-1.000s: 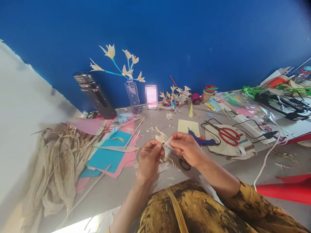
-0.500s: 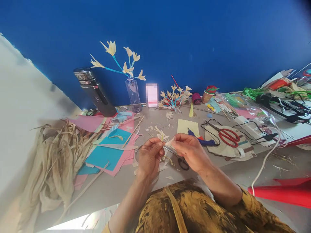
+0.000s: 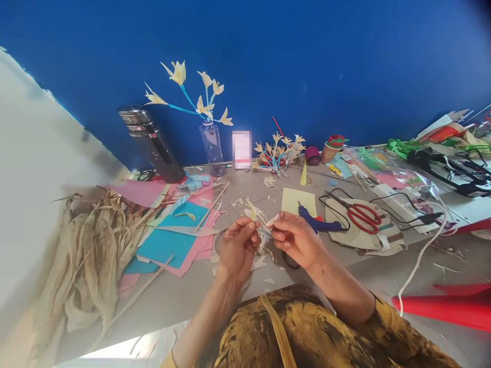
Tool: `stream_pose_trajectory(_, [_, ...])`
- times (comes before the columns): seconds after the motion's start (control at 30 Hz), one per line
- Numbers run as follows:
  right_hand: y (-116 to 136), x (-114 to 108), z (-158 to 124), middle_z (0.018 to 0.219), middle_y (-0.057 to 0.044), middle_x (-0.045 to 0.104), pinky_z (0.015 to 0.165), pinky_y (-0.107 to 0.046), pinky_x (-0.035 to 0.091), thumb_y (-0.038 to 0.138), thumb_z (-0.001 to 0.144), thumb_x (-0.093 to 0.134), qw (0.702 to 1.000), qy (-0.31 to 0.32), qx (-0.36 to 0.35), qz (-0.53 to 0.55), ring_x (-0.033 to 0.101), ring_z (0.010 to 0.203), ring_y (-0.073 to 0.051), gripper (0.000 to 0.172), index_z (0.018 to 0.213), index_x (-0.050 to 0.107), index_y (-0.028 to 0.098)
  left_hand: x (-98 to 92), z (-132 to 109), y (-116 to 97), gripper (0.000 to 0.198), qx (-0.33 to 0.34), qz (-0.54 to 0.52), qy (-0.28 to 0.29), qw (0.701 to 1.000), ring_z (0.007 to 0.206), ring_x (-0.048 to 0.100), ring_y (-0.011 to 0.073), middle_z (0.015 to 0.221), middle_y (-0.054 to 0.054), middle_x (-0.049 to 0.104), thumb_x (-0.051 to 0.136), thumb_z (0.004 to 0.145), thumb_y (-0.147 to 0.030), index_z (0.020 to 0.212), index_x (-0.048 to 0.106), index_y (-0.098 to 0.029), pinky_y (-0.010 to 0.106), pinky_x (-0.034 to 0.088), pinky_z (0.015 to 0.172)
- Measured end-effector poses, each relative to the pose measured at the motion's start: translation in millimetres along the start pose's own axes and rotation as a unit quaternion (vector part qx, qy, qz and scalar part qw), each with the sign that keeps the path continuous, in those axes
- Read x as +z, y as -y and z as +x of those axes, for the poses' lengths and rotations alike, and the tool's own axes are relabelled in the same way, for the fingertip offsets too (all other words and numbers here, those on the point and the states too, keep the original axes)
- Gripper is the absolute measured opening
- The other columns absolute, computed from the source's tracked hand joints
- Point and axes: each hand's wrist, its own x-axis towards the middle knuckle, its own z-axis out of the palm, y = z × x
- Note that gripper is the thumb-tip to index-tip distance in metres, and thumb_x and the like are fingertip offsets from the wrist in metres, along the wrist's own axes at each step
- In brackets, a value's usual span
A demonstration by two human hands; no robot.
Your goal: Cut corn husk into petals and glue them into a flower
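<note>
Between the thumb and fingers of my left hand [image 3: 238, 244] is the base of a small cream flower [image 3: 251, 210], its petals pointing up. Close by on the right, my right hand [image 3: 298, 236] pinches a pale petal [image 3: 272, 220] that points toward the flower, with a narrow gap between them. Scissors [image 3: 265, 232] lie on the table under my hands, their blades partly showing and a dark handle mostly hidden by my right hand. Cream scraps [image 3: 268, 280] are scattered around.
A blue glue gun [image 3: 318, 221] and red-handled scissors [image 3: 362, 215] lie on the right by a folded cloth [image 3: 345, 237]. Blue paper [image 3: 166, 248] and dried husks [image 3: 88, 266] fill the left. Behind stand a flask [image 3: 155, 145], a bottle of flowers [image 3: 212, 151] and more flowers [image 3: 276, 156].
My right hand has turned slightly, its lower fingers showing more, and still pinches the petal. My left hand keeps the flower nearly in place. The view has shifted slightly.
</note>
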Motion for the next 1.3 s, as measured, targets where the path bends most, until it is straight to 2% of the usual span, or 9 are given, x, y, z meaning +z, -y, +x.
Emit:
stream_pose_trajectory(0.13, [6.0, -0.4, -1.4, 0.06, 0.002, 0.06, 0.042, -0.015, 0.02, 0.018, 0.061, 0.08, 0.999, 0.008, -0.028, -0.043, 0.033, 0.045, -0.002, 0.019, 0.069, 0.063, 0.015, 1.2, -0.8, 0.7, 0.026, -0.021, -0.018, 0.018, 0.999, 0.049, 0.05, 0.0041, 0.073, 0.002, 0.07, 0.087, 0.062, -0.017, 0.078, 0.067, -0.015, 0.018, 0.037, 0.048])
stream_pose_trajectory(0.27, [9.6, -0.1, -3.9, 0.06, 0.003, 0.057, 0.044, -0.018, 0.019, 0.018, 0.062, 0.077, 0.997, 0.029, -0.031, -0.072, 0.031, 0.046, -0.003, 0.015, 0.07, 0.065, 0.015, 5.0, -2.0, 2.7, 0.025, -0.039, -0.02, 0.035, 0.998, 0.049, 0.049, 0.0038, 0.071, 0.001, 0.069, 0.087, 0.061, -0.017, 0.077, 0.068, -0.015, 0.017, 0.037, 0.048])
stream_pose_trajectory(0.43, [8.9, -5.7, -4.9, 0.056, 0.005, 0.047, 0.046, -0.019, 0.016, 0.017, 0.061, 0.073, 0.995, 0.065, 0.023, -0.077, 0.028, 0.046, -0.004, 0.012, 0.071, 0.067, 0.014, 6.7, -5.7, 3.9, 0.024, 0.033, 0.054, 0.033, 0.997, 0.05, 0.053, 0.0054, 0.071, 0.0, 0.07, 0.087, 0.061, -0.019, 0.076, 0.069, -0.016, 0.019, 0.04, 0.051])
stream_pose_trajectory(0.53, [9.5, -9.1, -6.5, 0.058, 0.003, 0.05, 0.046, -0.02, 0.016, 0.015, 0.06, 0.071, 0.993, 0.081, 0.044, -0.076, 0.029, 0.047, -0.004, 0.009, 0.067, 0.066, 0.015, 6.0, -7.0, 3.5, 0.023, 0.057, 0.08, 0.026, 0.995, 0.051, 0.055, 0.0061, 0.071, 0.001, 0.071, 0.087, 0.061, -0.021, 0.076, 0.07, -0.017, 0.019, 0.041, 0.051])
stream_pose_trajectory(0.73, [15.5, -11.7, -10.0, 0.074, -0.004, 0.065, 0.047, -0.02, 0.016, 0.013, 0.06, 0.068, 0.995, 0.085, 0.039, -0.039, 0.037, 0.053, -0.007, 0.009, 0.067, 0.063, 0.015, 6.6, -5.0, 4.1, 0.024, 0.045, 0.071, 0.036, 0.996, 0.051, 0.055, 0.0061, 0.07, 0.001, 0.071, 0.088, 0.06, -0.02, 0.077, 0.07, -0.018, 0.019, 0.042, 0.052])
stream_pose_trajectory(0.87, [17.0, -18.6, -8.6, 0.062, 0.001, 0.06, 0.047, -0.021, 0.017, 0.016, 0.062, 0.068, 0.996, 0.079, 0.008, -0.042, 0.029, 0.046, -0.005, 0.009, 0.068, 0.061, 0.017, 7.4, -3.6, 4.4, 0.024, 0.025, 0.059, 0.04, 0.997, 0.051, 0.054, 0.0055, 0.071, 0.001, 0.071, 0.087, 0.061, -0.019, 0.077, 0.069, -0.017, 0.019, 0.041, 0.052])
stream_pose_trajectory(0.97, [20.0, -20.3, -10.7, 0.057, 0.003, 0.054, 0.047, -0.022, 0.017, 0.019, 0.066, 0.068, 0.99, 0.084, -0.022, -0.111, 0.028, 0.045, -0.005, 0.008, 0.071, 0.062, 0.016, 8.6, -3.3, 4.5, 0.026, 0.008, 0.06, 0.033, 0.998, 0.051, 0.053, 0.005, 0.072, 0.001, 0.07, 0.088, 0.059, -0.02, 0.076, 0.068, -0.016, 0.018, 0.041, 0.053])
stream_pose_trajectory(1.07, [28.0, -15.4, -15.5, 0.06, 0.003, 0.055, 0.048, -0.022, 0.022, 0.022, 0.069, 0.069, 0.963, 0.065, -0.061, -0.256, 0.036, 0.049, -0.007, 0.011, 0.077, 0.065, 0.016, 10.2, -3.6, 4.8, 0.028, -0.008, 0.062, 0.029, 0.998, 0.051, 0.051, 0.0047, 0.07, 0.0, 0.069, 0.088, 0.058, -0.019, 0.077, 0.068, -0.016, 0.018, 0.041, 0.052])
stream_pose_trajectory(1.3, [55.0, -2.6, -19.7, 0.065, 0.003, 0.058, 0.052, -0.021, 0.034, 0.017, 0.075, 0.066, 0.839, 0.12, -0.113, -0.519, 0.046, 0.056, -0.009, 0.009, 0.082, 0.06, 0.018, 11.3, -7.2, 2.6, 0.028, -0.05, 0.087, 0.041, 0.994, 0.05, 0.051, 0.006, 0.066, -0.001, 0.064, 0.088, 0.059, -0.022, 0.078, 0.067, -0.015, 0.02, 0.041, 0.048])
